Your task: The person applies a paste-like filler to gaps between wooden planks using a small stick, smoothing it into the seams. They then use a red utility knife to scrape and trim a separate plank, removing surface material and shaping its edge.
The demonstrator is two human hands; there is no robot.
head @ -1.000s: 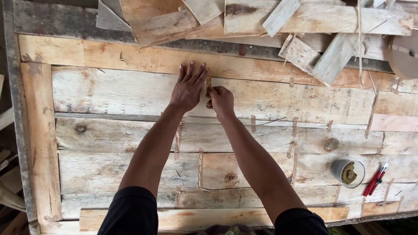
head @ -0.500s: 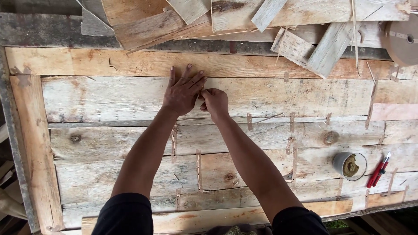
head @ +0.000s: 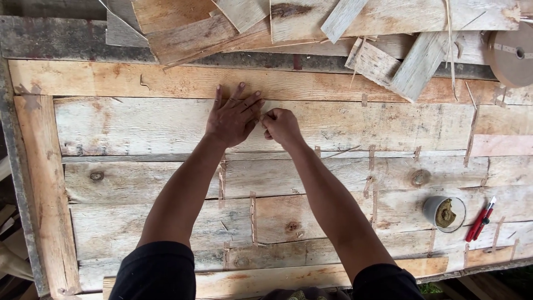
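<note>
— Left hand (head: 232, 118)?
— Spread flat, fingers fanned on the pale veneer sheet (head: 166, 125) lying across the counter (head: 33, 166).
— And the right hand (head: 282, 126)?
— Curled tight, fingertips pinched together at the sheet's upper seam; what they pinch, can't tell.

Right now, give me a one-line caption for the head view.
Left hand flat on a weathered wooden panel, right hand pinching beside it; small pot and red tool nearby.

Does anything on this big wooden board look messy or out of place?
Yes. Loose offcuts of thin wood lie heaped at all angles along the top edge, overlapping the panel. The small pot and red tool sit tidily at the right.
</note>
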